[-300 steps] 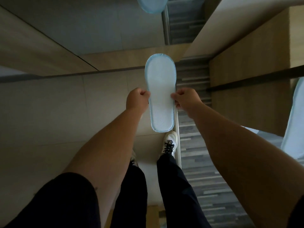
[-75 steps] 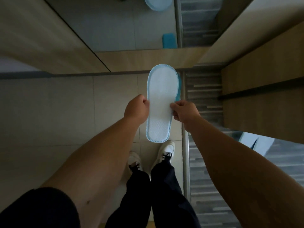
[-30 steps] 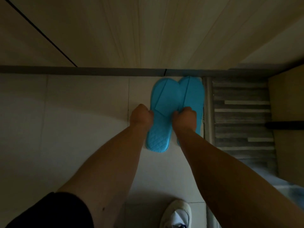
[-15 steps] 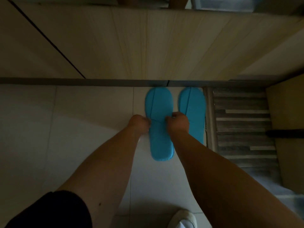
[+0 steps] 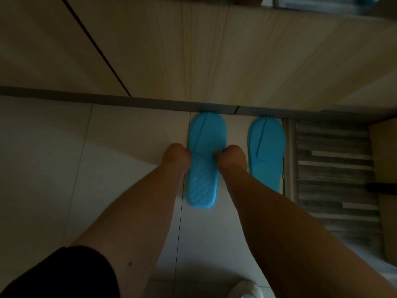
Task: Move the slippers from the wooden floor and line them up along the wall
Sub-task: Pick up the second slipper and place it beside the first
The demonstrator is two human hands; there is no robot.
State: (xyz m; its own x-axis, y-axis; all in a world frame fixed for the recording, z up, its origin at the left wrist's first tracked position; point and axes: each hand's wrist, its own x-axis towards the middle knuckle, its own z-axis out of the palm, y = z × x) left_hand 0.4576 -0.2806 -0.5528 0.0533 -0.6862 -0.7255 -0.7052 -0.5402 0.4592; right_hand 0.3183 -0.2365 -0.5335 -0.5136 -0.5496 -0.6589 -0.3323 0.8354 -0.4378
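Two blue slippers lie on the pale tiled floor, toes toward the wall. The left slipper (image 5: 203, 181) has its toe touching the grey baseboard (image 5: 129, 102). My left hand (image 5: 176, 154) grips its left edge and my right hand (image 5: 233, 155) grips its right edge, both at mid-length. The right slipper (image 5: 266, 147) rests a hand's width to the right, free of both hands, next to the metal threshold strip (image 5: 286, 158).
A light wood-panelled wall (image 5: 204, 50) rises behind the baseboard. Grey striped wooden flooring (image 5: 335, 168) starts right of the threshold. A wooden cabinet side (image 5: 384, 190) stands at the far right. My white shoe (image 5: 245, 290) shows at the bottom edge.
The slipper held sole-up earlier now lies flat on the tiles. Over the last second it slid left and toward the wall, opening a gap beside the other slipper.
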